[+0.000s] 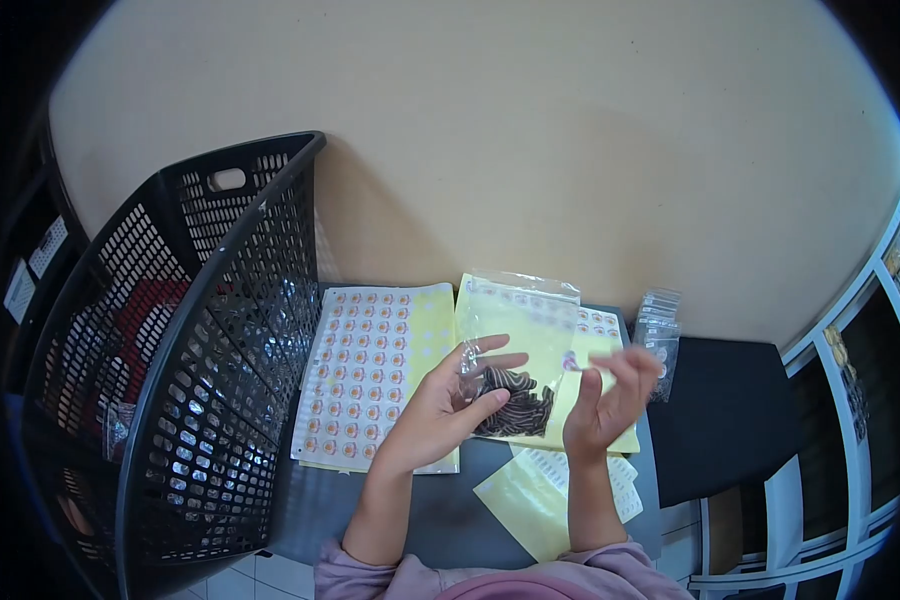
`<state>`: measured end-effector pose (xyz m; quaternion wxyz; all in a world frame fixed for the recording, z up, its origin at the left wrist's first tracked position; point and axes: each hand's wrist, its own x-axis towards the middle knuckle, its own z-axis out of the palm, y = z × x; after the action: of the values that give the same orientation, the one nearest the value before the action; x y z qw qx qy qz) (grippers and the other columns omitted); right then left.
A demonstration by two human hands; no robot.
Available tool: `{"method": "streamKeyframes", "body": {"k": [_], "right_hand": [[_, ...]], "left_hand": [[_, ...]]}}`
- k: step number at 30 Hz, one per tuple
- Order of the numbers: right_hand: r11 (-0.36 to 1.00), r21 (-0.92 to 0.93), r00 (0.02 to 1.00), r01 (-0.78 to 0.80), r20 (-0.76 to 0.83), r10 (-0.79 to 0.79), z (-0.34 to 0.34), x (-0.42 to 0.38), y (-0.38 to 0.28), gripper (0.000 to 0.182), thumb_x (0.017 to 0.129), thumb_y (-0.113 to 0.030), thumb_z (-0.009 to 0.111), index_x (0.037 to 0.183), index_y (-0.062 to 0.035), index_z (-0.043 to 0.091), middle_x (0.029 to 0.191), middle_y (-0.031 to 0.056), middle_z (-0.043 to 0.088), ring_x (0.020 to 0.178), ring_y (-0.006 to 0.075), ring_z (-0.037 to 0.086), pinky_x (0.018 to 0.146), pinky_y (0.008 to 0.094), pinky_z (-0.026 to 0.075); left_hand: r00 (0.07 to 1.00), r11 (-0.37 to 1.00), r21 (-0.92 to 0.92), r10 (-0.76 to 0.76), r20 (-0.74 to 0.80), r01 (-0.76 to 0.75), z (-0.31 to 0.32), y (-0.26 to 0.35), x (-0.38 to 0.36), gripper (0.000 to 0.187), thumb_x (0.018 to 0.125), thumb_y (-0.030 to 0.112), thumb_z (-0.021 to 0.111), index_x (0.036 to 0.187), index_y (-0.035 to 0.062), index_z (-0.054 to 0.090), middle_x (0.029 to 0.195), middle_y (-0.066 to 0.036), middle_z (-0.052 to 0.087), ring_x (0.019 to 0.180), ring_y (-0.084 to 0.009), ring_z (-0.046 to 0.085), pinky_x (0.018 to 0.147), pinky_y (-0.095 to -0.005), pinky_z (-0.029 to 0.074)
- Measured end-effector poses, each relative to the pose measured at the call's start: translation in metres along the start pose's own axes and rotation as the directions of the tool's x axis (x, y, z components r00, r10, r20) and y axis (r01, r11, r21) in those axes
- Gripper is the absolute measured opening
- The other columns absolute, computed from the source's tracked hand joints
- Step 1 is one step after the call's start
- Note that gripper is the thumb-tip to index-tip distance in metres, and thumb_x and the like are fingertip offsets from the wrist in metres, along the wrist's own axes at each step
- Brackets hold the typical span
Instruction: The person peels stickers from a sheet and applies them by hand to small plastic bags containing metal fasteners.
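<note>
My left hand [448, 400] grips the lower left of a clear plastic zip bag [520, 310], thumb across its front. Inside the bag lies a bundle of dark, light-striped cord-like pieces [513, 402]. To the bag's right, my right hand [610, 400] has a small round sticker [570, 361] at its fingertips, close to the bag's edge. The fingers of that hand are slightly blurred. Behind the bag is a yellow backing sheet [610, 385] with some stickers on it. A sheet of round stickers [360, 370] lies to the left.
A tall black plastic basket [220, 270] stands at the left, with bagged items inside. Several small clear packets [658, 330] lie at the table's right. More sticker sheets [535, 500] lie near the front edge. A dark surface [725, 415] and shelves [820, 490] are farther right.
</note>
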<state>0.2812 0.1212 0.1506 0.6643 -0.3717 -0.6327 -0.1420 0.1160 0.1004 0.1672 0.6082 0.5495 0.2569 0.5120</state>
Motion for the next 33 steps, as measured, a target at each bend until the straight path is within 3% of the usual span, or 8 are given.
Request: {"method": "streamKeyframes", "body": {"k": [1, 2, 4, 5, 14, 17, 27, 33], "right_hand": [[0.997, -0.032, 0.995, 0.071, -0.068, -0.073, -0.003, -0.002, -0.002, 0.014, 0.073, -0.023, 0.066, 0.079, -0.0129, 0.059, 0.075, 0.0030, 0.037, 0.066, 0.0156, 0.038, 0.062, 0.0299, 0.031], [0.997, -0.031, 0.995, 0.074, -0.070, -0.076, -0.006, -0.003, -0.004, 0.014, 0.073, -0.023, 0.066, 0.079, -0.0129, 0.059, 0.075, 0.0030, 0.037, 0.066, 0.0156, 0.038, 0.062, 0.0299, 0.031], [0.928, -0.168, 0.943, 0.333, 0.042, -0.331, -0.012, -0.004, -0.008, 0.014, 0.069, -0.028, 0.069, 0.078, -0.0198, 0.061, 0.074, -0.0023, 0.036, 0.066, 0.0135, 0.037, 0.062, 0.0294, 0.030], [0.933, -0.169, 0.948, 0.319, 0.036, -0.317, -0.009, -0.006, -0.009, 0.016, 0.066, -0.030, 0.071, 0.077, -0.0248, 0.061, 0.073, -0.0060, 0.036, 0.066, 0.0119, 0.037, 0.063, 0.0283, 0.029], [0.936, -0.145, 0.947, 0.319, 0.072, -0.312, 0.000, -0.010, -0.006, 0.017, 0.064, -0.029, 0.071, 0.077, -0.0253, 0.062, 0.071, -0.0082, 0.040, 0.067, 0.0107, 0.038, 0.067, 0.0284, 0.026], [0.924, -0.158, 0.937, 0.348, 0.085, -0.339, 0.000, -0.008, -0.007, 0.013, 0.069, -0.030, 0.067, 0.075, -0.0209, 0.061, 0.067, -0.0048, 0.038, 0.066, 0.0147, 0.037, 0.063, 0.0287, 0.028], [0.929, -0.148, 0.939, 0.339, 0.117, -0.324, 0.002, -0.006, -0.006, 0.014, 0.068, -0.030, 0.067, 0.075, -0.0208, 0.060, 0.067, -0.0046, 0.040, 0.065, 0.0138, 0.039, 0.063, 0.0297, 0.027], [0.945, -0.052, 0.924, 0.322, 0.234, -0.302, 0.002, 0.000, -0.008, 0.022, 0.059, -0.026, 0.072, 0.079, -0.0241, 0.065, 0.072, -0.0075, 0.044, 0.069, 0.0113, 0.041, 0.067, 0.0279, 0.026]], "left_hand": [[1.000, 0.999, 0.036, 0.004, -0.013, -0.003, 0.002, -0.001, 0.000, 0.044, 0.081, -0.005, 0.046, 0.123, -0.0006, 0.032, 0.115, -0.018, 0.049, 0.103, -0.0194, 0.050, 0.085, -0.0287, 0.043], [1.000, 0.998, 0.070, 0.009, -0.027, -0.007, 0.003, -0.002, 0.000, 0.044, 0.081, -0.004, 0.047, 0.122, -0.0005, 0.033, 0.115, -0.018, 0.049, 0.103, -0.0193, 0.050, 0.085, -0.0287, 0.043], [1.000, 0.996, 0.088, 0.023, -0.020, -0.021, 0.005, -0.002, -0.001, 0.044, 0.080, -0.004, 0.047, 0.122, -0.0009, 0.033, 0.114, -0.018, 0.049, 0.102, -0.0192, 0.050, 0.085, -0.0285, 0.043], [0.999, 0.994, 0.108, 0.034, -0.011, -0.033, 0.006, -0.001, -0.002, 0.044, 0.080, -0.004, 0.048, 0.121, -0.0012, 0.034, 0.114, -0.018, 0.049, 0.102, -0.0190, 0.051, 0.084, -0.0283, 0.043], [1.000, 0.985, 0.170, 0.016, -0.021, -0.012, 0.009, 0.003, -0.007, 0.039, 0.078, -0.006, 0.050, 0.116, -0.0019, 0.038, 0.112, -0.014, 0.050, 0.104, -0.0171, 0.048, 0.087, -0.0287, 0.040], [1.000, 0.989, 0.144, 0.017, -0.024, -0.014, 0.009, 0.004, -0.007, 0.038, 0.078, -0.006, 0.049, 0.115, -0.0017, 0.039, 0.113, -0.013, 0.050, 0.104, -0.0166, 0.048, 0.086, -0.0281, 0.040], [0.999, 0.985, 0.171, 0.034, 0.010, -0.035, 0.008, 0.005, -0.006, 0.037, 0.079, -0.005, 0.049, 0.114, -0.0019, 0.039, 0.113, -0.014, 0.050, 0.104, -0.0174, 0.048, 0.087, -0.0290, 0.040], [0.993, 0.985, 0.136, 0.114, -0.024, -0.110, 0.005, 0.002, -0.004, 0.037, 0.079, -0.003, 0.049, 0.114, -0.0026, 0.038, 0.114, -0.017, 0.049, 0.104, -0.0191, 0.048, 0.087, -0.0304, 0.040]]}}
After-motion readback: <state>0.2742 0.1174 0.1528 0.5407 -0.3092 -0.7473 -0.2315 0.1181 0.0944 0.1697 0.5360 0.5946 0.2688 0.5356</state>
